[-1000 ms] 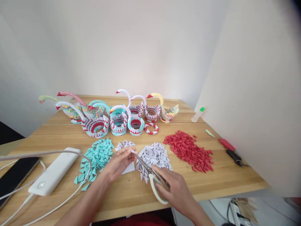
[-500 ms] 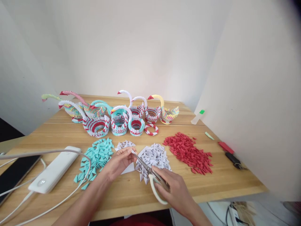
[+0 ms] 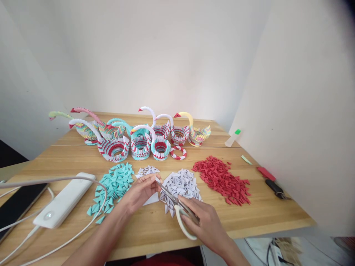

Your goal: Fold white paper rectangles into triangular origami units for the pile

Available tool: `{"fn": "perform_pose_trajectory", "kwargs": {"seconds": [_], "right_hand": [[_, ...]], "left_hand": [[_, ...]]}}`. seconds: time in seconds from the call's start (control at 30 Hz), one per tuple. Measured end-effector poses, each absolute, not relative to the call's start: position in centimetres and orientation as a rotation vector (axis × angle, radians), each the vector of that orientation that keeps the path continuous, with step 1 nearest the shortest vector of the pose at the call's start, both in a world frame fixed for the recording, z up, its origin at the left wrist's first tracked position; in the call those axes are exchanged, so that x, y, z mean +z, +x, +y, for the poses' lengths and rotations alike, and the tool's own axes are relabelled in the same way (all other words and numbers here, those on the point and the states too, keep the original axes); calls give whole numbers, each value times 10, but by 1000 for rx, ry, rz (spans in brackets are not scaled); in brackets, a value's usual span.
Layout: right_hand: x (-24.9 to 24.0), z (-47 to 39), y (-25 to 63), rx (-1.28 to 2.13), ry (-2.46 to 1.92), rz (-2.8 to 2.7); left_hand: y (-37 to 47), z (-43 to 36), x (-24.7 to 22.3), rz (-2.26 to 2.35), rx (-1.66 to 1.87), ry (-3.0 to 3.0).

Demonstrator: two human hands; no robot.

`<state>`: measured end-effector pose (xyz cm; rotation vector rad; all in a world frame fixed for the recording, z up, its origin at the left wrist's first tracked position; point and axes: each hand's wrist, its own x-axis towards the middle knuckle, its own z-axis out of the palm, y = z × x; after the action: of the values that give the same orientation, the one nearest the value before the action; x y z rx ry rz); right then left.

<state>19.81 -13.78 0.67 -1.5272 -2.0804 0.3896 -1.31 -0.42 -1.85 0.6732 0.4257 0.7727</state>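
Note:
My left hand [image 3: 143, 192] pinches a small white piece of paper [image 3: 157, 180] between thumb and fingers, near the table's middle. The scissors [image 3: 174, 200] are in my right hand [image 3: 202, 218], its fingers wrapped round the handles, with the blade tips reaching the paper. Under my left hand a flat white paper [image 3: 151, 198] lies partly hidden. A pile of pale folded paper triangles [image 3: 183, 184] spreads beneath and behind the blades, and a smaller pale pile [image 3: 147, 170] sits behind my left fingers. Turquoise triangles [image 3: 118, 183] lie to the left, red ones [image 3: 222, 179] to the right.
Several folded-paper swans [image 3: 114, 147] stand at the back, with a red-and-white ring [image 3: 178, 152]. On the left are a white power bank [image 3: 65, 199], cables and a dark phone [image 3: 20, 205]. A green-capped bottle [image 3: 232, 138] and a black-handled tool [image 3: 275, 188] are at the right.
The scissors and my right hand have shifted very slightly to the left. My left hand keeps its pinch on the paper.

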Motion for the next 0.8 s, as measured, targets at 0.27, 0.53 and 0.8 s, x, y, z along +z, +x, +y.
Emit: {"fn": "perform_pose_trajectory", "kwargs": {"seconds": [0.27, 0.53, 0.8], "right_hand": [[6, -136, 198, 376, -1524, -2067], [6, -136, 199, 339, -1511, -2068], [6, -136, 201, 354, -1497, -2085]], "left_hand": [[-13, -4, -20, 416, 787, 677], [-14, -3, -21, 413, 781, 693], [-14, -4, -21, 417, 774, 682]]}}
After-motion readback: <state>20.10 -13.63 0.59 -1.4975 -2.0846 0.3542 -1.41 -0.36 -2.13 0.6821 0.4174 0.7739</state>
